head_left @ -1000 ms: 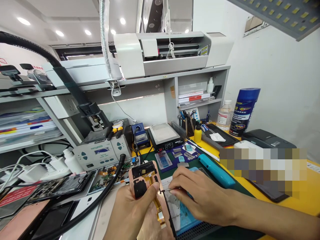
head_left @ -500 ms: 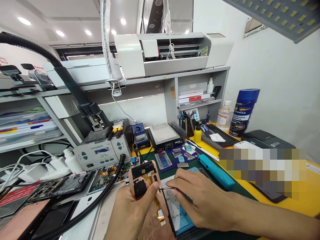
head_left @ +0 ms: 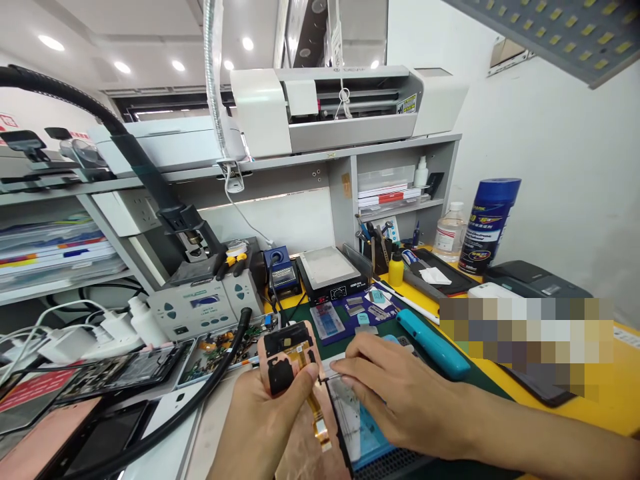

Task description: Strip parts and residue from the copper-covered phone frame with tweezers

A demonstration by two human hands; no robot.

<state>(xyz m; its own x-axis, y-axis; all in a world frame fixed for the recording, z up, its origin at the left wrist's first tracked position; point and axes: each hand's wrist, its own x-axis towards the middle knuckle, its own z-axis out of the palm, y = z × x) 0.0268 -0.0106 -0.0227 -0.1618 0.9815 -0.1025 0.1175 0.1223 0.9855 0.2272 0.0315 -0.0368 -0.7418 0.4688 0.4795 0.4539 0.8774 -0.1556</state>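
Note:
Near the bottom centre, my left hand (head_left: 273, 413) grips a phone display panel (head_left: 327, 413), its copper-coloured back facing up and its top end tilted upward. Black pads and a gold flex cable (head_left: 319, 420) lie on that back, with my thumb pressed over the cable. At the panel's right edge my right hand (head_left: 395, 393) is closed in a pinch. Something thin and pale shows at its fingertips, too small to name. Under this hand lies a blue tray (head_left: 373, 437) with a clear, whitish cover, partly hidden by my fingers.
A black hose (head_left: 220, 367) curves across the left side from a rework station (head_left: 203, 307). Phone parts (head_left: 120, 373) crowd the left. A teal tool (head_left: 435, 347), a heating plate (head_left: 330, 270) and a spray can (head_left: 490, 223) stand or lie beyond my hands.
Both hands stay almost in place. My right hand has shifted very slightly at the panel's edge, and the view has moved a touch.

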